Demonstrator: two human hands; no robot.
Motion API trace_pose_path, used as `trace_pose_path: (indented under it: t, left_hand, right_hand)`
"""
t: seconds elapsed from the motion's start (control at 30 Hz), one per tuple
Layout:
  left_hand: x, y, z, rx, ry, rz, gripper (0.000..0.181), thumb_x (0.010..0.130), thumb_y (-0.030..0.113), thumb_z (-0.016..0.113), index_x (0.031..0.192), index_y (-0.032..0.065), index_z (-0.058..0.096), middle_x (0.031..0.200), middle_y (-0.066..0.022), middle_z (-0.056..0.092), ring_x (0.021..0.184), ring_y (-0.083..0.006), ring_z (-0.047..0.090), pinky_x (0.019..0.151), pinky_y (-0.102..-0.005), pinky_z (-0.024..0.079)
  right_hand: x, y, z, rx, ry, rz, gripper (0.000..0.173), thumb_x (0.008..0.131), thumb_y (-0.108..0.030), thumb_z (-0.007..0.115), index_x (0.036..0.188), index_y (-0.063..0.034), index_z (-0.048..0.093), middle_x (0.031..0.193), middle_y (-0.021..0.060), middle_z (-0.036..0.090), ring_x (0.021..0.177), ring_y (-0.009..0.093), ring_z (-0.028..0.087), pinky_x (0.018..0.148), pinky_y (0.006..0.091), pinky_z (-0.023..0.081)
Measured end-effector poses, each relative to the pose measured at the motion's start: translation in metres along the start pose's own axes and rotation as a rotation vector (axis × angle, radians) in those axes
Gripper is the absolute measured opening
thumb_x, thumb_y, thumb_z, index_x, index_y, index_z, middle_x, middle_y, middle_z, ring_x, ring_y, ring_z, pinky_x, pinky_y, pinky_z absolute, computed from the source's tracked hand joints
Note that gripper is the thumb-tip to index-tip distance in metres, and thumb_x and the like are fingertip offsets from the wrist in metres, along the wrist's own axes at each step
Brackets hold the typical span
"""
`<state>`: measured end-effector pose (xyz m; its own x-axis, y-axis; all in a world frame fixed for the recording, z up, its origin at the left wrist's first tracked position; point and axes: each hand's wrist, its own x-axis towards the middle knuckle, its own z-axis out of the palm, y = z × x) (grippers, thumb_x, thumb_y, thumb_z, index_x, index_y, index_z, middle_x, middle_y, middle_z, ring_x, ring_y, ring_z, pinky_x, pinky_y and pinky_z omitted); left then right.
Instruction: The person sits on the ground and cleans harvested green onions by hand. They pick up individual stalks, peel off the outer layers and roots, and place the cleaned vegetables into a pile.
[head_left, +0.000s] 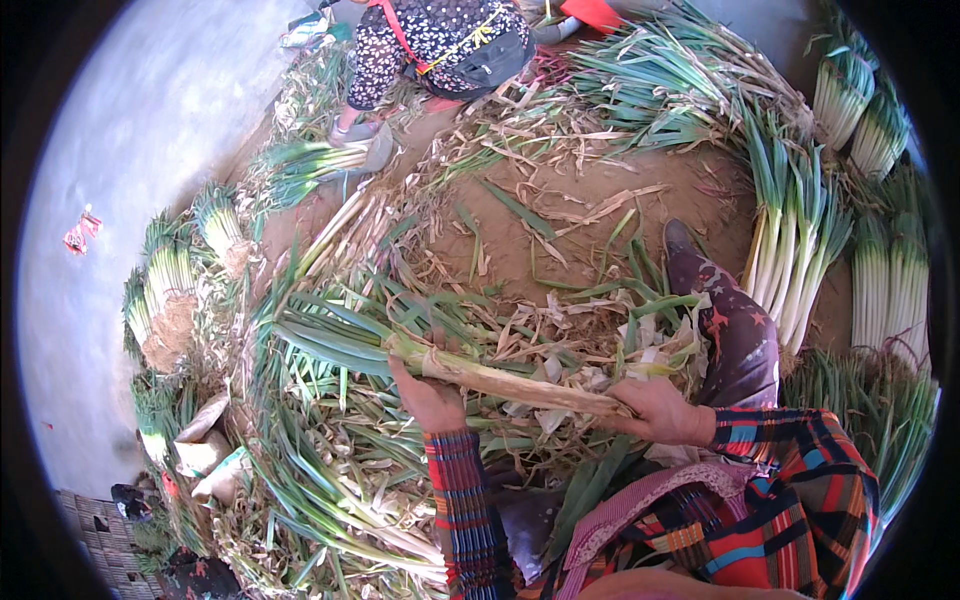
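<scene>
A thick Welsh onion stalk (517, 380) lies across in front of me, its green leaves to the left and its pale, dry-skinned end to the right. My left hand (433, 396) grips it from below, where the leaves fan out from the stem. At the other end, my right hand (661, 409) has its fingers on the base of the stalk and partly hides it. Beneath the stalk is a heap of peeled leaves and dry skins (525, 337). Several loose Welsh onions (360, 517) lie on trimmings at the lower left.
More Welsh onions (787, 232) lean at my right, beside tied bundles (889, 277). Other bundles (169, 277) stand along the left edge. Across from me, a person in a patterned top (442, 52) bends over a bunch of Welsh onions (322, 165). Scattered leaves cover the dirt floor (600, 195).
</scene>
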<state>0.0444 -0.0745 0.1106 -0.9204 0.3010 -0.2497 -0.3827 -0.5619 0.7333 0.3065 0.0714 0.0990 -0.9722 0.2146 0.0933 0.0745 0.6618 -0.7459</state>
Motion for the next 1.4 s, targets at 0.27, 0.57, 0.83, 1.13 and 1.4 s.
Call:
trace_pose_path:
  t: [0.27, 0.57, 0.83, 1.13, 1.4]
  left_hand:
    - [0.0, -0.012, -0.016, 0.53, 0.155, 0.35, 0.022, 0.089, 0.018, 0.046, 0.093, -0.0024, 0.055, 0.074, -0.0051, 0.055, 0.061, -0.0121, 0.052, 0.052, -0.0276, 0.044]
    - [-0.045, -0.022, 0.018, 0.381, -0.25, -0.383, 0.016, 0.091, 0.02, 0.039, 0.081, 0.0074, 0.042, 0.058, 0.0027, 0.033, 0.044, -0.0066, 0.031, 0.035, -0.0215, 0.022]
    - [-0.05, -0.016, 0.013, 0.371, -0.168, -0.409, 0.017, 0.09, 0.02, 0.047, 0.079, 0.0091, 0.043, 0.059, 0.0023, 0.037, 0.043, -0.006, 0.033, 0.035, -0.0197, 0.022]
    - [-0.051, -0.014, 0.013, 0.345, -0.216, -0.414, 0.02, 0.09, 0.023, 0.052, 0.08, 0.0097, 0.042, 0.061, 0.0031, 0.035, 0.044, -0.0057, 0.033, 0.035, -0.0197, 0.023]
    - [-0.05, -0.015, 0.01, 0.365, -0.258, -0.413, 0.021, 0.091, 0.023, 0.053, 0.079, 0.0098, 0.041, 0.062, 0.0028, 0.035, 0.046, -0.0056, 0.034, 0.036, -0.0198, 0.024]
  right_hand:
    - [0.012, -0.028, 0.018, 0.557, -0.026, 0.24, 0.026, 0.089, -0.029, 0.054, 0.089, -0.0028, 0.055, 0.062, 0.0042, 0.048, 0.056, 0.014, 0.047, 0.05, 0.0325, 0.037]
    - [0.079, 0.039, 0.092, 0.817, 0.076, 0.378, 0.029, 0.086, -0.025, 0.059, 0.102, -0.0013, 0.057, 0.074, -0.0026, 0.052, 0.062, 0.007, 0.046, 0.052, 0.0244, 0.039]
    - [0.066, 0.069, 0.134, 1.154, -0.005, 0.717, 0.031, 0.083, -0.015, 0.06, 0.108, 0.003, 0.056, 0.091, 0.0037, 0.06, 0.075, 0.012, 0.054, 0.062, 0.0281, 0.045]
    - [0.063, 0.09, 0.154, 1.066, -0.011, 0.78, 0.03, 0.085, -0.02, 0.061, 0.105, 0.0026, 0.059, 0.092, 0.0055, 0.062, 0.081, 0.014, 0.055, 0.072, 0.029, 0.043]
    - [0.064, 0.065, 0.129, 1.099, 0.089, 0.769, 0.023, 0.083, -0.014, 0.06, 0.1, 0.0011, 0.061, 0.087, 0.0038, 0.063, 0.069, 0.012, 0.059, 0.058, 0.027, 0.049]
